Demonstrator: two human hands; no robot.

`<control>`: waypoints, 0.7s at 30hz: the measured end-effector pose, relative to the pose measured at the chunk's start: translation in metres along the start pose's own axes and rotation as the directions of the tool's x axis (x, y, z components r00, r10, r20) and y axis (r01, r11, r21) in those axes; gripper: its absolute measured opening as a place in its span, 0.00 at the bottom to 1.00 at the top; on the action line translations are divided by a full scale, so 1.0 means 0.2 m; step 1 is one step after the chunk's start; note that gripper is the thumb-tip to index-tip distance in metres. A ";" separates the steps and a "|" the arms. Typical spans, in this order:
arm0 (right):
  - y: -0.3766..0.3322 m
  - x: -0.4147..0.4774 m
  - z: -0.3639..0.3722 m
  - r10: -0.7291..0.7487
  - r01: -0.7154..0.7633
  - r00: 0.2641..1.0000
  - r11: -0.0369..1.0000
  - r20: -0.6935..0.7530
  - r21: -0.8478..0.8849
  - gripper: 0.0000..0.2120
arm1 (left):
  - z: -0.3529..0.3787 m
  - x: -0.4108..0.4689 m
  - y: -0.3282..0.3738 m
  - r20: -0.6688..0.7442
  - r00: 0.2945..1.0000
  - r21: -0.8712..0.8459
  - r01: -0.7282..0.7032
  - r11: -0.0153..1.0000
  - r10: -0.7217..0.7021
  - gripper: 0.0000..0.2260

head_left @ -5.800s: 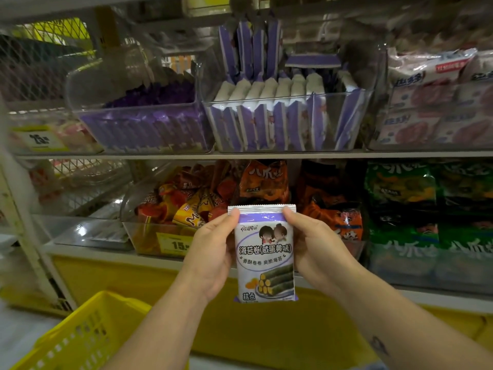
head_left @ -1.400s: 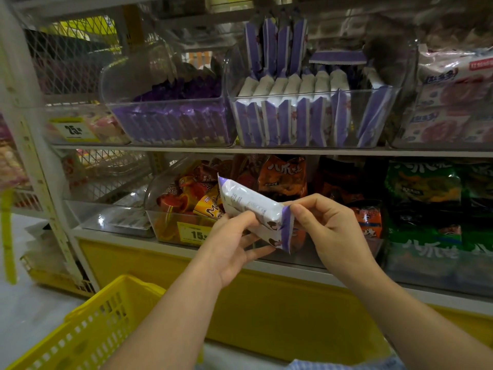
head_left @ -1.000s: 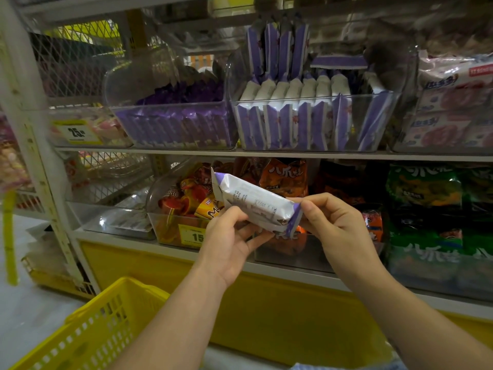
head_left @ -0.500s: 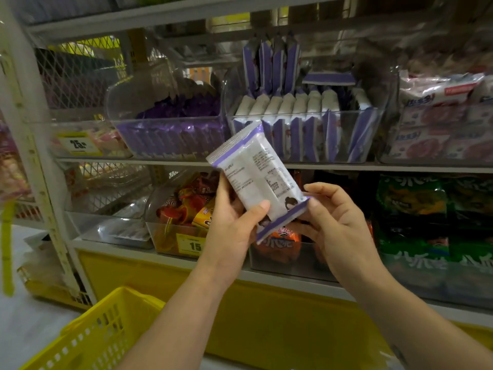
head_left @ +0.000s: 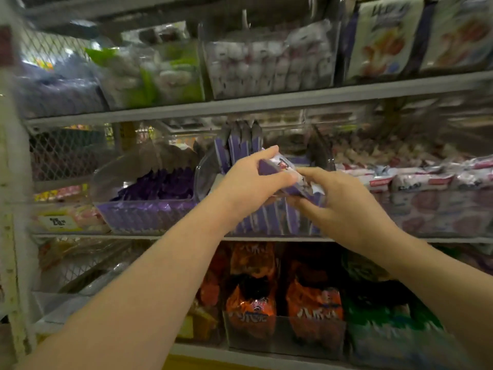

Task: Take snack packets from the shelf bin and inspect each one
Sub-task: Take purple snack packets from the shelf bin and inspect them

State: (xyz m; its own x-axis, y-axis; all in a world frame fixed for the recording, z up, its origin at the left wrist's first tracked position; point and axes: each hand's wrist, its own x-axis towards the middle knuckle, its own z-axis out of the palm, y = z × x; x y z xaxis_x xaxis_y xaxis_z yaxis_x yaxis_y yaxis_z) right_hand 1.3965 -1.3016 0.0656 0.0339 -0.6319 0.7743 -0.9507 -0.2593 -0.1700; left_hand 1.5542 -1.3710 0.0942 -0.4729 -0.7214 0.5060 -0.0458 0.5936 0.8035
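Note:
The purple-and-white snack packet (head_left: 282, 169) is up at the clear shelf bin (head_left: 205, 169), above the upright purple packets (head_left: 240, 142) stored in it. My left hand (head_left: 248, 180) grips the packet from the left, thumb and fingers curled round it. My right hand (head_left: 344, 206) holds its right end from below and the side. The frame is blurred by motion, so the packet's print is unreadable. Much of the bin's front row is hidden behind my hands.
A second clear bin of purple packets (head_left: 149, 198) stands to the left, pink-and-white bags (head_left: 432, 198) to the right. Orange bags (head_left: 253, 297) and green bags (head_left: 394, 324) fill the shelf below. Above, a shelf edge (head_left: 266, 102) carries more bins.
Both hands have lifted the packet from chest height up to the middle bin. The view has tilted upward; the yellow basket has left the frame.

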 end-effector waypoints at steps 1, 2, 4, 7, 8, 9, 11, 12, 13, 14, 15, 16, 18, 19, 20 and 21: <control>0.02 0.03 -0.01 0.001 -0.001 1.000 0.998 -0.006 -0.057 0.30 | 0.00 0.04 0.02 -0.007 1.000 0.050 -0.024 0.998 0.025 0.27; 0.04 0.06 -0.02 0.008 -0.008 1.000 0.992 -0.004 -0.123 0.30 | 0.01 0.08 0.05 -0.014 0.999 0.113 -0.049 0.992 0.051 0.24; 0.08 0.11 -0.03 0.037 -0.031 0.999 0.967 0.020 -0.253 0.33 | 0.01 0.15 0.06 -0.016 0.997 0.174 -0.067 0.982 0.070 0.19; 0.12 0.18 -0.04 0.067 -0.030 0.993 0.940 0.098 -0.339 0.39 | 0.03 0.25 0.06 0.011 0.998 0.215 -0.056 0.975 0.055 0.16; 0.14 0.21 -0.05 0.069 -0.013 0.987 0.935 0.144 -0.355 0.42 | 0.03 0.28 0.05 0.020 0.999 0.264 -0.051 0.963 0.047 0.16; 0.15 0.23 -0.06 0.067 0.009 0.979 0.929 0.191 -0.369 0.42 | 0.04 0.31 0.03 0.030 0.999 0.311 -0.047 0.949 0.040 0.15; 0.18 0.26 -0.09 0.052 0.064 0.959 0.917 0.279 -0.393 0.40 | 0.05 0.36 0.00 0.062 0.997 0.406 -0.058 0.912 0.036 0.14; 0.20 0.27 -0.10 0.038 0.100 0.947 0.910 0.320 -0.403 0.37 | 0.06 0.38 -0.01 0.079 0.996 0.444 -0.069 0.893 0.038 0.13; 0.21 0.28 -0.12 0.022 0.139 0.932 0.900 0.361 -0.414 0.32 | 0.06 0.39 -0.02 0.094 0.995 0.465 -0.081 0.882 0.042 0.13; 0.23 0.30 -0.13 0.006 0.183 0.916 0.883 0.401 -0.432 0.25 | 0.07 0.41 -0.03 0.107 0.993 0.475 -0.095 0.875 0.050 0.13; 0.24 0.31 -0.14 -0.009 0.236 0.896 0.857 0.444 -0.458 0.18 | 0.09 0.42 -0.03 0.118 0.991 0.486 -0.113 0.866 0.063 0.13; 0.24 0.33 -0.15 -0.021 0.296 0.870 0.822 0.492 -0.488 0.13 | 0.11 0.43 -0.05 0.123 0.989 0.505 -0.129 0.854 0.077 0.13; 0.24 0.37 -0.15 -0.015 0.401 0.810 0.745 0.587 -0.534 0.10 | 0.14 0.45 -0.08 0.124 0.987 0.538 -0.153 0.829 0.101 0.14; 0.24 0.38 -0.14 -0.005 0.435 0.783 0.720 0.622 -0.541 0.10 | 0.14 0.45 -0.11 0.127 0.986 0.537 -0.162 0.828 0.111 0.14; 0.23 0.40 -0.14 0.001 0.462 0.761 0.702 0.649 -0.542 0.10 | 0.14 0.45 -0.13 0.134 0.984 0.522 -0.173 0.835 0.120 0.13; 0.23 0.41 -0.14 -0.002 0.485 0.744 0.690 0.669 -0.538 0.10 | 0.14 0.45 -0.16 0.144 0.981 0.493 -0.182 0.851 0.127 0.13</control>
State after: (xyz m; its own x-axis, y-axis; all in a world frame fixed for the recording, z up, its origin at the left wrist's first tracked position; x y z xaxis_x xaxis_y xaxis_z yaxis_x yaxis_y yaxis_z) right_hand 1.3469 -1.3456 0.1390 0.2328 -0.9578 0.1685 -0.8049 -0.0925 0.5862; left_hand 1.4889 -1.4459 0.1055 -0.5965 -0.5814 0.5533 -0.3868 0.8123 0.4366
